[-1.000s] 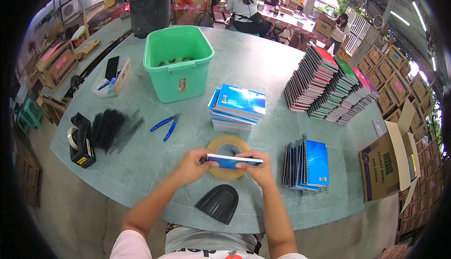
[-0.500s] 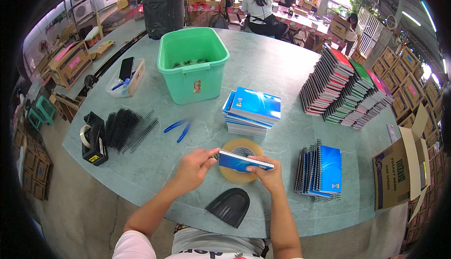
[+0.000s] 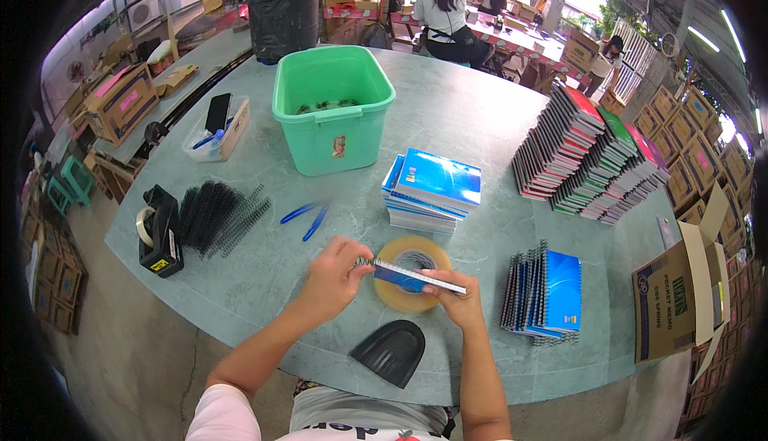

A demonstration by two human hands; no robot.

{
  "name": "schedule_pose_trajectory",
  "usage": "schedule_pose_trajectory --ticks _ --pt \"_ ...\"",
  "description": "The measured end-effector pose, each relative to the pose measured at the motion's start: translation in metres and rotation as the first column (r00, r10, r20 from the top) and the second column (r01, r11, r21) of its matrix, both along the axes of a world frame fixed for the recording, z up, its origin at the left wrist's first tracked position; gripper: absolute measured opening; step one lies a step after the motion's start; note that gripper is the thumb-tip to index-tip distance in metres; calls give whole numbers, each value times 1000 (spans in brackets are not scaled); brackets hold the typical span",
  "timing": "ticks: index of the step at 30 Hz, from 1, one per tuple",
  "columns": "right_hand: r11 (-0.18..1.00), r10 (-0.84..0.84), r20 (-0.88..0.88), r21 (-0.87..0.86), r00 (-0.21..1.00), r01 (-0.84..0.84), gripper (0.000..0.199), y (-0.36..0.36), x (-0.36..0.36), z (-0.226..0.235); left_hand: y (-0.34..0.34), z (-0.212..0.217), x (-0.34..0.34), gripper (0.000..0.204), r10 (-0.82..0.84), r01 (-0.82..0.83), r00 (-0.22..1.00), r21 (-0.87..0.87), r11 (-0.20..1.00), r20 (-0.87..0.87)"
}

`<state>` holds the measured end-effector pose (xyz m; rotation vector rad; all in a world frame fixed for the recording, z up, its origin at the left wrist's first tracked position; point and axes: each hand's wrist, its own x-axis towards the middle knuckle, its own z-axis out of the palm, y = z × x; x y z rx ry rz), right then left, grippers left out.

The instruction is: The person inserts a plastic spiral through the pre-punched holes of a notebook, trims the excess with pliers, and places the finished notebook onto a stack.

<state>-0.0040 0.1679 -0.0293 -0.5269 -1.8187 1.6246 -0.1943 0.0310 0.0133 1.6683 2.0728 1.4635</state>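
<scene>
My right hand (image 3: 454, 293) grips a small blue notebook (image 3: 398, 281) by its right end, its punched edge turned up. At the left end of that edge, my left hand (image 3: 338, 271) pinches a dark spiral binding coil (image 3: 366, 262), which meets the holes there. Directly below the notebook lies a wide roll of clear tape (image 3: 400, 301). Beyond it sits a stack of blue notebooks (image 3: 440, 177) without visible coils. Coil-bound blue notebooks (image 3: 562, 285) are piled to the right. Blue-handled pliers (image 3: 316, 223) and a heap of black coils (image 3: 214, 221) lie to the left.
A green bin (image 3: 332, 141) with coils inside stands at the back. A tape dispenser (image 3: 164, 241) sits far left, a black rounded piece (image 3: 392, 353) near the front edge. Tall red, green and pink notebook stacks (image 3: 560, 137) and an open carton (image 3: 672, 301) occupy the right.
My left hand has risen slightly and its fingers have turned; more of the coil now shows at the notebook's left end. The notebook has tilted a little in my right hand.
</scene>
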Motion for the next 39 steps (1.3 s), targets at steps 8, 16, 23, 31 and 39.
schedule_pose_trajectory --ticks 8,16,23,31,39 --pt "996 41 -92 -81 995 -49 28 2 -1 -6 1 21 -18 24 -209 198 975 -125 972 -81" --pt "988 -51 -6 -145 999 49 28 0 1 -1 4 20 -28 23 -301 294 953 -251 922 12" --pt "989 -56 -12 -138 998 54 27 -1 2 2 4 14 -30 24 -242 224 958 -129 966 -150" --pt "991 -77 -49 -109 996 72 27 -2 1 -2 -35 -43 66 32 -425 394 904 -306 866 -37" --pt "997 -67 -65 -49 996 63 23 1 0 -1 2 11 1 45 53 -4 945 151 988 -323"
